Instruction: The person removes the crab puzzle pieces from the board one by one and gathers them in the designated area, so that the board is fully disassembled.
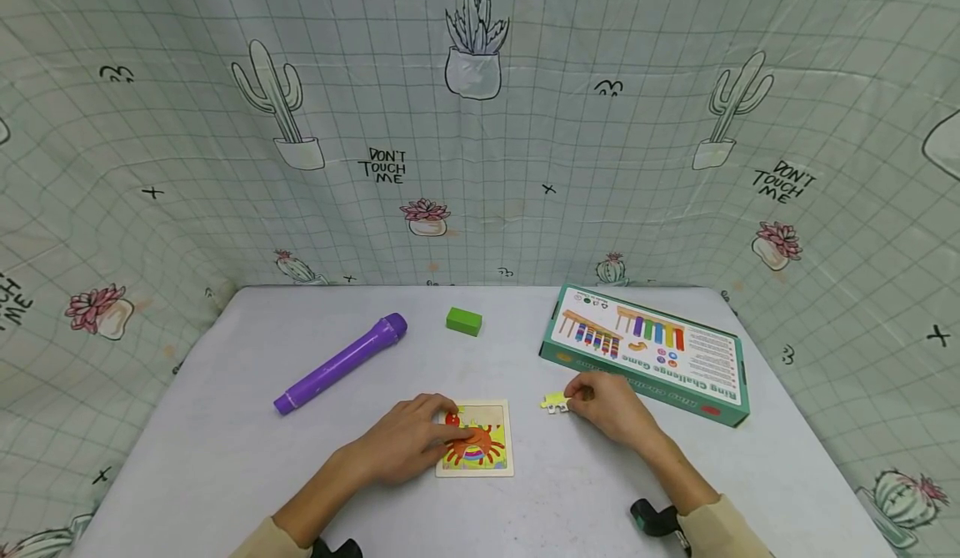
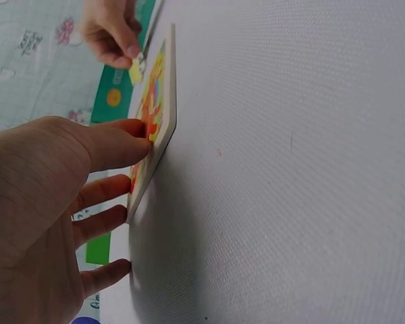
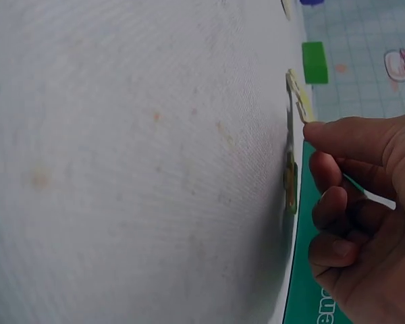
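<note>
A small square jigsaw puzzle [image 1: 487, 472] with a crab picture and a pale wooden border lies flat on the table. My left hand [image 1: 401, 444] rests on its left part, thumb and index finger on the picture and the other fingertips along the border. To the right of the board, my right hand [image 1: 611, 406] pinches a yellow puzzle piece [image 3: 298, 94] by one end, tilted up from the table. Its other fingers are curled in. Below them, in the right wrist view, another flat puzzle piece [image 3: 291, 185] lies on the table.
A green and white game box [image 1: 645, 354] lies right behind the right hand. Farther back stands a green block [image 1: 464, 321], and a purple tube with a rounded head [image 1: 341, 364] lies at the left. A patterned cloth [image 1: 480, 166] hangs behind the white table.
</note>
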Action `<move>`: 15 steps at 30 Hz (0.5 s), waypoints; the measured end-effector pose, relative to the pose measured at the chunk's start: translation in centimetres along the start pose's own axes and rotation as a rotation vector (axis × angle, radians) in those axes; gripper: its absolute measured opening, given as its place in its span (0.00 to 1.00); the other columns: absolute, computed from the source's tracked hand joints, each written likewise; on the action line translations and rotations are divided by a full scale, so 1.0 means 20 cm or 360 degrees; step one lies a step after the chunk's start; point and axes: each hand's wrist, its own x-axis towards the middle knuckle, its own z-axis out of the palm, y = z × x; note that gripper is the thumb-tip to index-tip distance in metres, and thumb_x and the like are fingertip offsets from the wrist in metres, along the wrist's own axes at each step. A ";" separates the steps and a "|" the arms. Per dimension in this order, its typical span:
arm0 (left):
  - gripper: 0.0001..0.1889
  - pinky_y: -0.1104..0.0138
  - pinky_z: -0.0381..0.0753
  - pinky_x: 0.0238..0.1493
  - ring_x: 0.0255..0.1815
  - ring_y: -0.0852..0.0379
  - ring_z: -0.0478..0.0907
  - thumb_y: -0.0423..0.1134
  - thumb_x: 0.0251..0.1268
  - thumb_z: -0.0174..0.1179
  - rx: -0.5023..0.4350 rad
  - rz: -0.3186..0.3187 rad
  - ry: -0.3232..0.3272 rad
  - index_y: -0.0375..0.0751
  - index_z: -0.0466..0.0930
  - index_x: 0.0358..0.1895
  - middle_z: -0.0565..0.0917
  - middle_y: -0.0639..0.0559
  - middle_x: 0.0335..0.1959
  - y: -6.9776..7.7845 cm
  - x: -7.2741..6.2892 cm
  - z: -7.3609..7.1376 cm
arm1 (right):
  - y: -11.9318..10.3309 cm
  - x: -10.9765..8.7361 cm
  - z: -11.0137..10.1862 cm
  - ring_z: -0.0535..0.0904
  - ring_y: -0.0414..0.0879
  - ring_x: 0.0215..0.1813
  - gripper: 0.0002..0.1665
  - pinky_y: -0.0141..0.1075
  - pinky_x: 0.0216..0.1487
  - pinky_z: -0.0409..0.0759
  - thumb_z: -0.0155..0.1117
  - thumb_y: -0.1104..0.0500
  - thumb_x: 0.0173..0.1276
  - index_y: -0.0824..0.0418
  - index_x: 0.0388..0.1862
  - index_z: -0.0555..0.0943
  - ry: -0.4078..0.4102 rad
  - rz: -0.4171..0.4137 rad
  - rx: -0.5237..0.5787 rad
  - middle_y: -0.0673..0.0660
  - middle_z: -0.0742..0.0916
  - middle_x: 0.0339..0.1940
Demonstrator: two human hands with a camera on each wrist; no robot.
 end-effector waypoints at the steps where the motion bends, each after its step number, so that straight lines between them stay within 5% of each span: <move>1: 0.23 0.46 0.69 0.66 0.69 0.49 0.67 0.44 0.73 0.58 0.0004 0.0001 -0.0001 0.71 0.75 0.68 0.73 0.52 0.66 0.00 0.00 0.00 | 0.00 0.00 0.00 0.74 0.40 0.31 0.03 0.31 0.32 0.72 0.71 0.64 0.63 0.56 0.34 0.85 0.0001 -0.0001 -0.0007 0.45 0.81 0.26; 15: 0.22 0.46 0.70 0.66 0.69 0.49 0.67 0.44 0.74 0.57 0.0024 -0.0001 0.0004 0.69 0.76 0.67 0.73 0.52 0.67 0.01 0.00 0.00 | 0.03 0.00 0.01 0.73 0.40 0.32 0.03 0.31 0.34 0.70 0.72 0.64 0.62 0.57 0.34 0.87 0.0021 -0.0031 -0.0077 0.45 0.80 0.27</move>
